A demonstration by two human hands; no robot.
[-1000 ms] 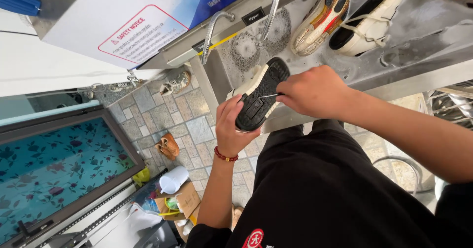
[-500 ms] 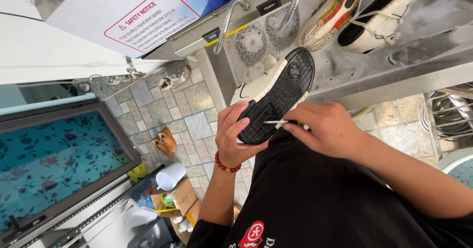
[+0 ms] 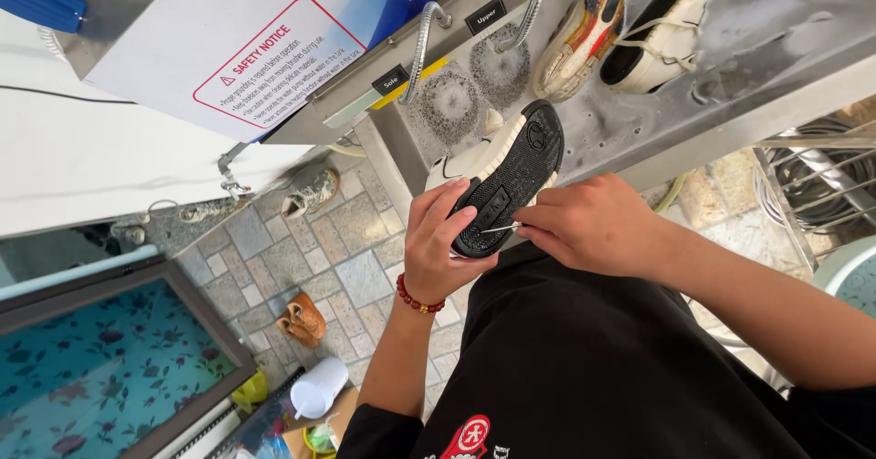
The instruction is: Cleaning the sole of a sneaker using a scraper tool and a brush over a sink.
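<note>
Our right hand (image 3: 593,226) pinches a thin metal pick (image 3: 500,229) between closed fingertips, its tip against the black sole of the sneaker (image 3: 506,181). Our left hand (image 3: 443,245) is wrapped around the heel end of that shoe, fingers curled over the sole's edge and thumb under it, holding it sole-up just in front of our body, above the edge of the steel wash bench (image 3: 730,67). A red bead bracelet (image 3: 415,299) sits on the left wrist.

Further out, 2 more shoes (image 3: 630,26) lie on the wet bench beside 2 round brush heads (image 3: 474,89), under bent metal spouts (image 3: 424,44).

The risk we see: the pick is slim and the sole looks damp, so a hard push could make it skid off the tread toward the left fingers close by. A loosened grip could let the sneaker fall to the tiled floor (image 3: 338,240).
</note>
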